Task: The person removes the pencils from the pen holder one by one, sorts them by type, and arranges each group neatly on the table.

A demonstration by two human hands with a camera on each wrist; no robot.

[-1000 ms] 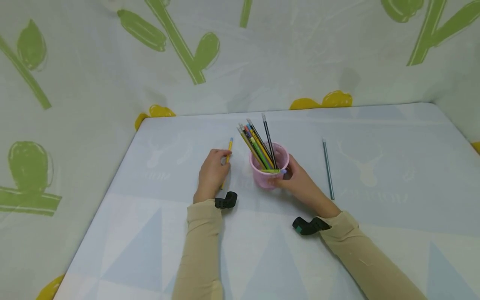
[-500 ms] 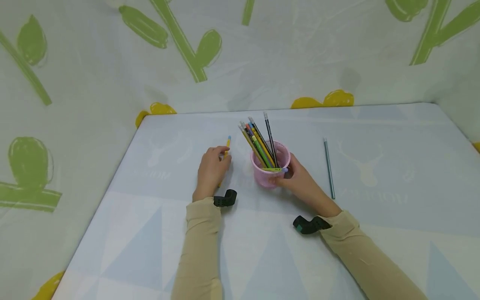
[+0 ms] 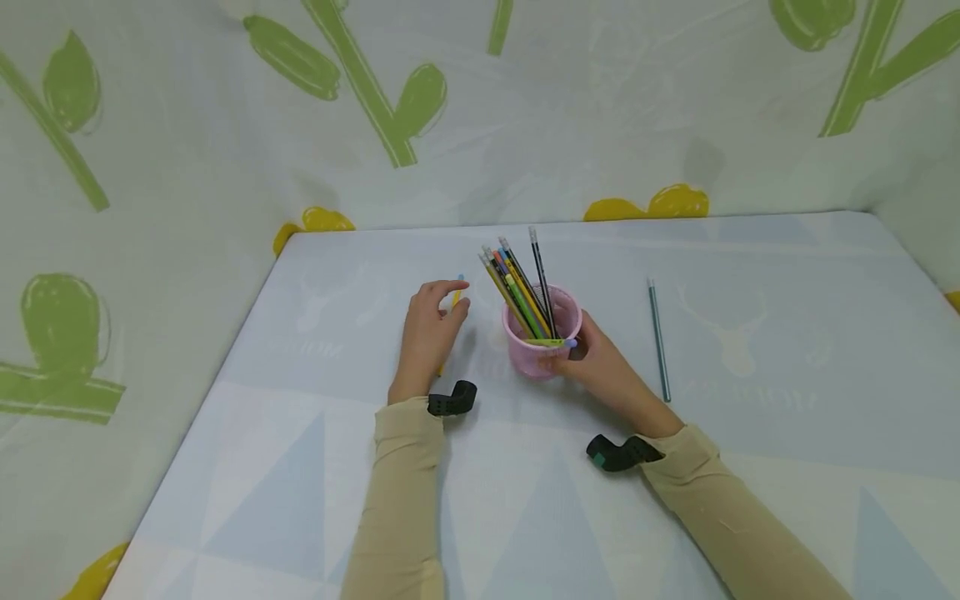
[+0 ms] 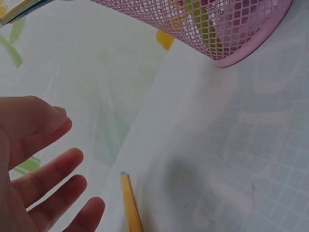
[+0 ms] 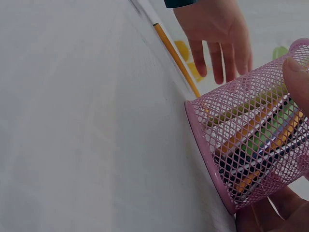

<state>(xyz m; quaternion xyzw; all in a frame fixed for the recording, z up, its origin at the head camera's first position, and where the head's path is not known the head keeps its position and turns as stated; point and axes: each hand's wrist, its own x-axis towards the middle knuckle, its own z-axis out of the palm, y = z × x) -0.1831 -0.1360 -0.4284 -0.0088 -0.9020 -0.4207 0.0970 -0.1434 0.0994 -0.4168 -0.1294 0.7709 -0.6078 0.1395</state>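
My right hand (image 3: 603, 367) grips a pink mesh pencil cup (image 3: 528, 357) around its right side, with the thumb at the front. Inside, several pencils (image 3: 517, 292) lean toward the back left. A short yellow-green stick with a purple end (image 3: 546, 342) shows at the cup's front rim. Left of the cup, my left hand (image 3: 427, 337) hovers with spread, slightly bent fingers and nothing held. Beneath it a yellow pencil (image 4: 129, 203) with a blue end lies on the table, partly hidden by the hand in the head view; in the left wrist view the fingers are apart from it.
A dark teal pencil (image 3: 658, 342) lies on the table to the right of the cup. Black wrist cameras (image 3: 453, 398) sit at both cuffs. A pale cloth with blue triangles covers the table (image 3: 525, 500), and a leaf-patterned curtain (image 3: 525, 125) hangs behind it.
My left hand has risen from around the yellow pencil and its fingers have spread; the pencil stays on the table. My right hand and the cup have hardly moved.
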